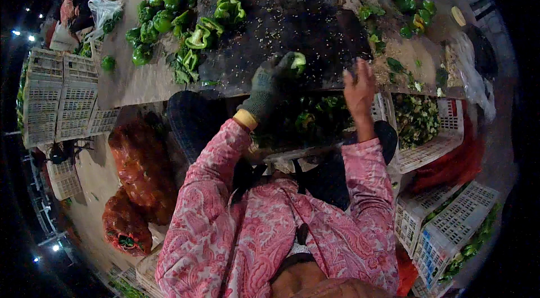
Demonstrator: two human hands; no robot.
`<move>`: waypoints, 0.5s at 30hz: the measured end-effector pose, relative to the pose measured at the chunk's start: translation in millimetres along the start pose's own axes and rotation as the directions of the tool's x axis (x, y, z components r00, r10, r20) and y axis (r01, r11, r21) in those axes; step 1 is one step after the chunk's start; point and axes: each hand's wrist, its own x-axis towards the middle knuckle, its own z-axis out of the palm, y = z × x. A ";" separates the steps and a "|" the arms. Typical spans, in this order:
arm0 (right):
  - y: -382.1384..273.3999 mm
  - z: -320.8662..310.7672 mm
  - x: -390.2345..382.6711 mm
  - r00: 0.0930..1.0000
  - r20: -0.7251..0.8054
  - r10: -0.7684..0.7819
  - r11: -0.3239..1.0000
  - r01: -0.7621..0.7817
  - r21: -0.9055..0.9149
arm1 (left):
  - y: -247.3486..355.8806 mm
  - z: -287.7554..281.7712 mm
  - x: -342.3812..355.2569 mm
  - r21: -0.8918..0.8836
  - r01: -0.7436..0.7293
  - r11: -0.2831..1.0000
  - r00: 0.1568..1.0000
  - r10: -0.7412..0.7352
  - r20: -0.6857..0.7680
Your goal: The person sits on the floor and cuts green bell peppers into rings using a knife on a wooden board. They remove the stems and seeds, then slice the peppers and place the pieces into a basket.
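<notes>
From afar I'm watching the left hand (pixel 267 83) grasping a cut pepper (pixel 298 61), upper centre; the right hand (pixel 360 91) is hovering unclenched, apparently empty. A slackening grip could be dropping it off the table (pixel 140 81).

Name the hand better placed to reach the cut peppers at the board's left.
Probably the gloved left hand: it is nearer the cut peppers, though holding a pepper piece; the bare right hand is farther away.
</notes>
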 end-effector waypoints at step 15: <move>-53.2 -103.4 -10.3 0.799 0.584 0.142 0.672 -0.511 0.536 | -31.4 26.3 -15.0 -0.495 -0.305 0.813 0.911 0.098 -0.400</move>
